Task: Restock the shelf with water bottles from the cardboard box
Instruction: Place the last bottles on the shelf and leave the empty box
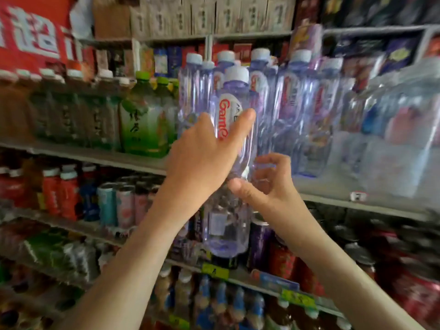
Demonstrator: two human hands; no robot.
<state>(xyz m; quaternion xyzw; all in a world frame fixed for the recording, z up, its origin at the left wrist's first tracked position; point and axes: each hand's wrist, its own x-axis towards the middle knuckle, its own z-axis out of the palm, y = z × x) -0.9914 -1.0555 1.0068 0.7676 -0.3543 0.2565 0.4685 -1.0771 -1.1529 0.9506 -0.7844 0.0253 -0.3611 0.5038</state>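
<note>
Evidently partway: shelved bottles [295, 91] already line the shelf [333, 186] at twelve o'clock, and one more water bottle [226, 234] hangs just before them, left hand [209, 148] clamped round its middle, right hand [264, 184] curled at its waist; box unseen.

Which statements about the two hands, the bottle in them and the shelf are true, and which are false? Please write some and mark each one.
1. The left hand and the right hand both grip the held bottle. True.
2. The held bottle has a green cap. False: its cap is white.
3. Green bottles stand on the shelf, to the left of the row of water bottles. True.
4. The held bottle lies flat on the shelf. False: it is roughly upright, held in front of the shelf.
</note>
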